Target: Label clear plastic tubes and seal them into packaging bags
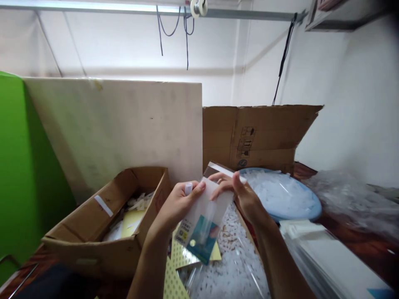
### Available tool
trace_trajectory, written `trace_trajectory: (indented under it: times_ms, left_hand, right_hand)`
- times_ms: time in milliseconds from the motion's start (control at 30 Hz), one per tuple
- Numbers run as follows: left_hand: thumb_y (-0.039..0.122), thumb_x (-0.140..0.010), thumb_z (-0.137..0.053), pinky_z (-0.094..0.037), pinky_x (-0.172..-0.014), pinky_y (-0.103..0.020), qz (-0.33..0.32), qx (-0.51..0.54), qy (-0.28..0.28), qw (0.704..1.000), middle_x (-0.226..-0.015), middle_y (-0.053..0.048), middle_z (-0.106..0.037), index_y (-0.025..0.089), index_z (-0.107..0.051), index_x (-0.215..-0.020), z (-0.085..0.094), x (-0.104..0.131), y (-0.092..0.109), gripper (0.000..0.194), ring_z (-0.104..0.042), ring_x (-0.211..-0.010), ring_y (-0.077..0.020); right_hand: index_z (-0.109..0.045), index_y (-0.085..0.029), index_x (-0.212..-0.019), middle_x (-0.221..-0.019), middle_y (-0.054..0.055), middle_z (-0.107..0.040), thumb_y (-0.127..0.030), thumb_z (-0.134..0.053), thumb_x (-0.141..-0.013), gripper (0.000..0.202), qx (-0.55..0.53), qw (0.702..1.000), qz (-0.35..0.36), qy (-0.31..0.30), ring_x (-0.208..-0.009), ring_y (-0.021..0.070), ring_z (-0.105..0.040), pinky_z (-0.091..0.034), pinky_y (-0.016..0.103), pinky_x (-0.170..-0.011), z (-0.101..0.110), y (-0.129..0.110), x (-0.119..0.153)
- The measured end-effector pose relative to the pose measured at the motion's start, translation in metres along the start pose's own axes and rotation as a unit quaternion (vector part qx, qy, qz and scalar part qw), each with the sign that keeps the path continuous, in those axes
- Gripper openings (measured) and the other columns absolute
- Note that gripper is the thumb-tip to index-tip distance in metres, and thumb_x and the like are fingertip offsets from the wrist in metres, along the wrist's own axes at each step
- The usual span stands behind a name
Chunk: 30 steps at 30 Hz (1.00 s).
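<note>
A clear plastic bag with a white strip along its top flap is held up in front of me. A printed card in teal and white shows through its lower part. My left hand pinches the left edge between thumb and fingers, and a white band wraps one of its fingers. My right hand is at the upper right of the bag, its bent fingers against the opening and its thumb raised by the flap. Below lie yellow dotted sheets and a large clear bag of small white pieces.
An open cardboard box with paper scraps stands at left. A blue basin of clear plastic pieces sits behind right. Stacked white packets lie at right, near crumpled plastic. A white panel and cardboard stand behind.
</note>
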<state>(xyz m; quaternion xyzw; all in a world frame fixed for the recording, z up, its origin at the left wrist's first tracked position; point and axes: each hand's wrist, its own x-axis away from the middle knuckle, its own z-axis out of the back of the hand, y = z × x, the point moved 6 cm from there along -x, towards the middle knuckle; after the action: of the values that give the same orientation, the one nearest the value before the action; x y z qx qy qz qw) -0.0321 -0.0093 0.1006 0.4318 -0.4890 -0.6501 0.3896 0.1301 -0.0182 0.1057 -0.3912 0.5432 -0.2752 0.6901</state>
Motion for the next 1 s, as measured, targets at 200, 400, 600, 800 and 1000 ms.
trace_trajectory:
  times_ms: [200,400,600,800,1000]
  left_hand:
    - [0.055,-0.094,-0.058,-0.028,-0.050,-0.023,-0.098,-0.137,0.078,0.983,-0.060,0.002,-0.046,0.017,-0.052,-0.065,0.000,-0.004,0.009,0.049,-0.039,-0.054,-0.0106]
    - [0.025,-0.087,-0.062,-0.032,-0.058,-0.024,-0.181,-0.181,0.054,0.965,-0.064,0.001,-0.057,0.017,-0.058,-0.066,-0.015,-0.005,0.015,0.023,-0.046,-0.061,-0.0141]
    - [0.013,-0.081,-0.060,-0.033,-0.062,-0.025,-0.188,-0.206,0.054,0.959,-0.071,-0.003,-0.066,0.019,-0.064,-0.067,-0.014,-0.006,0.014,0.016,-0.054,-0.065,-0.0177]
    - [0.042,-0.097,-0.056,-0.022,-0.053,-0.026,-0.164,-0.191,0.067,0.965,-0.058,0.003,-0.037,0.019,-0.046,-0.060,0.003,-0.002,0.015,0.045,-0.033,-0.056,-0.0115]
    - [0.051,-0.096,-0.057,-0.029,-0.053,-0.023,-0.130,-0.107,0.000,0.986,-0.066,0.000,-0.051,0.016,-0.061,-0.070,-0.005,0.003,0.017,0.044,-0.042,-0.060,-0.0122]
  right_hand:
    - [-0.068,-0.021,-0.099,-0.093,0.004,-0.063,-0.046,-0.065,-0.095,0.025,0.185,0.919,0.111,0.329,-0.077,0.0189,-0.057,-0.047,0.033,-0.075,0.039,-0.032,0.012]
    - [-0.071,-0.025,-0.104,-0.098,0.006,-0.066,-0.023,-0.070,-0.091,0.012,0.330,0.923,0.187,0.064,-0.091,0.0233,-0.063,-0.051,0.037,-0.082,-0.021,-0.055,0.011]
    - [-0.068,-0.023,-0.098,-0.090,0.002,-0.070,-0.014,-0.067,-0.092,0.011,0.266,0.949,0.153,0.079,-0.081,0.0181,-0.066,-0.053,0.031,-0.077,-0.025,-0.047,0.008]
    - [-0.069,-0.019,-0.101,-0.087,0.004,-0.071,-0.037,-0.080,-0.084,0.027,0.144,0.846,0.166,0.487,-0.068,0.0190,-0.069,-0.057,0.035,-0.070,0.074,-0.059,0.043]
    - [-0.073,-0.019,-0.095,-0.083,0.005,-0.074,-0.041,-0.085,-0.077,0.031,0.079,0.899,0.132,0.410,-0.066,0.0200,-0.069,-0.058,0.036,-0.066,0.091,-0.037,0.034]
